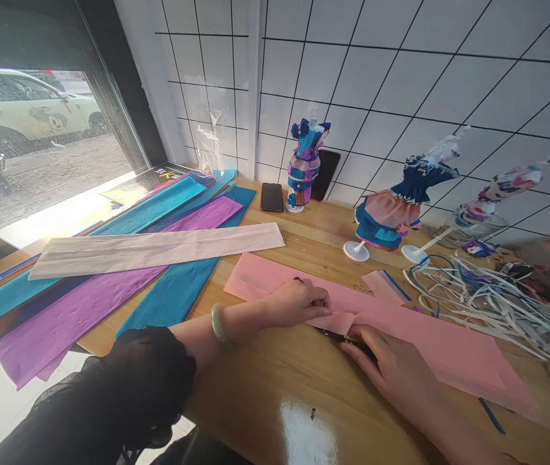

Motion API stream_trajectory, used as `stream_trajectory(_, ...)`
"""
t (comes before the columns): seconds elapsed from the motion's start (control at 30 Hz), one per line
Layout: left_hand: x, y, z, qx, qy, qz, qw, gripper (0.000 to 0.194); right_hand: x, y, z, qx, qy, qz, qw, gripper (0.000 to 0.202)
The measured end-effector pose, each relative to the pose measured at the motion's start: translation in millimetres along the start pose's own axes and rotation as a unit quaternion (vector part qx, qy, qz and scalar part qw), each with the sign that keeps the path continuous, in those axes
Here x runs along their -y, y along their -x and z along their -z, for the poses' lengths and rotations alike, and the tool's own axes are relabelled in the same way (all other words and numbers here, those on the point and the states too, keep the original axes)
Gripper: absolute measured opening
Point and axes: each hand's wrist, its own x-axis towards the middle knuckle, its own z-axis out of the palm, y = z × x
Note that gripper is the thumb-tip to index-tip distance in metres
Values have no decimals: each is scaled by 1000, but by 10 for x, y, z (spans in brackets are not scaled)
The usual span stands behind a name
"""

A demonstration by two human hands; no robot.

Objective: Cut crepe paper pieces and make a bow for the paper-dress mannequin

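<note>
A long pink sheet (449, 342) lies across the wooden table, with a smaller pink piece (335, 321) at its near edge. My left hand (298, 302), with a bangle at the wrist, has its fingers curled on the pink piece's left end. My right hand (386, 358) is closed round a dark cutting tool (359, 345), probably scissors, whose dark blade shows under the near edge of the small piece. Most of the tool's handle is hidden by my fingers.
Teal, purple and cream strips (158, 248) overlap at the left. Small dress forms (386, 216) in coloured paper dresses and two phones (272, 197) stand or lie near the tiled wall. White and blue cord scraps (478, 303) are heaped at the right. A small pink offcut (385, 286) lies behind the sheet.
</note>
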Motion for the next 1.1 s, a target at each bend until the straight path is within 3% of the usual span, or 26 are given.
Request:
stream_trajectory(0.27,-23,20,20,1,4,-8,1000,18,10,22,2,7,-7,-14,1000,26)
stream_trajectory(0.43,-10,107,207,35,-4,-5,999,37,28,-2,12,7,-26,-27,999,27)
stream_trajectory(0.57,32,136,320,76,22,25,997,41,42,-29,18,12,-31,-33,999,27)
stream_trajectory(1.1,168,113,269,72,73,-15,995,37,178,-147,36,39,-23,-23,999,24)
